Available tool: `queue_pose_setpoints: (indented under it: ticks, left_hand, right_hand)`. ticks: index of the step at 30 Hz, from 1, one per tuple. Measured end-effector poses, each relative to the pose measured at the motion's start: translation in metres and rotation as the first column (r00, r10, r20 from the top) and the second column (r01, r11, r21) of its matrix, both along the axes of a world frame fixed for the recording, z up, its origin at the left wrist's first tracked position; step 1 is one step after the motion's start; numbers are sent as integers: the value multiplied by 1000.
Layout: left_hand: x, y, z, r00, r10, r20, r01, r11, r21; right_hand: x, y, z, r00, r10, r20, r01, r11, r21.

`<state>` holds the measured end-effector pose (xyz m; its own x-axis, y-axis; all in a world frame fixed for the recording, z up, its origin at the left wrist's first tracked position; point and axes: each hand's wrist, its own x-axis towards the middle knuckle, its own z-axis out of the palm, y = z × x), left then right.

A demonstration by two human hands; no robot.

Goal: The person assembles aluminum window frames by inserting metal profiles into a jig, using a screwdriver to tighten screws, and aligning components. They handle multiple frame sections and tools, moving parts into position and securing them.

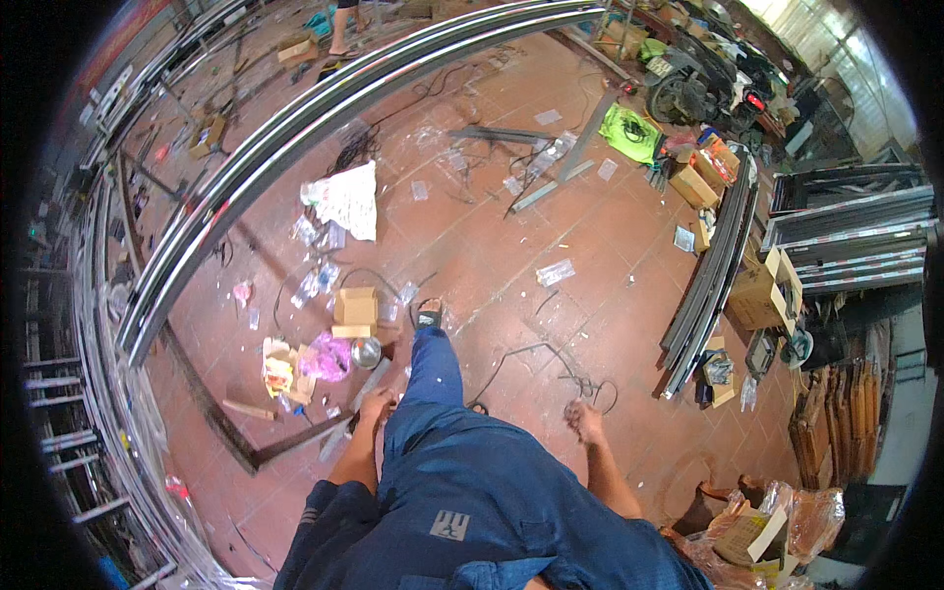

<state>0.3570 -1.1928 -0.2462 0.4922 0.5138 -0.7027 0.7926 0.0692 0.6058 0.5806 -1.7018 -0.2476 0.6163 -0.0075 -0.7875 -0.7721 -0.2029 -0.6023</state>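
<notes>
My left hand [377, 403] hangs beside my left thigh with the fingers curled in. I see nothing held in it. Beyond it on the floor is a grey metal strip [371, 380], with no clear contact. To the right, my right hand [584, 421] hangs over the tiles, its fingers curled loosely and nothing visible in them. A thin dark cable [590, 385] lies in loops on the floor near it. My left foot, in a dark sandal [429, 317], is set forward.
A long bundle of metal profiles [324, 98] arcs across the left and far side. An open cardboard box [355, 311] and a pink plastic bag [326, 357] lie at left. Dark profiles [716, 265] are stacked at right, near frames [851, 246]. Plastic scraps litter the tiled floor.
</notes>
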Motion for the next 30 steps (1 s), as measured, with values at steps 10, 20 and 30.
queue_pose_setpoints:
  ticks: [10, 20, 30]
  left_hand:
    - [158, 135, -64, 980, -170, -99, 160, 982, -104]
    - [509, 302, 122, 929, -155, 337, 79, 970, 229]
    - [674, 350, 247, 850, -420, 318, 244, 848, 470]
  right_hand:
    - [32, 34, -123, 959, -134, -248, 136, 991, -6]
    - [332, 228, -25, 991, -104, -85, 107, 993, 41]
    - [627, 417, 2, 981, 192, 23, -193, 974, 120]
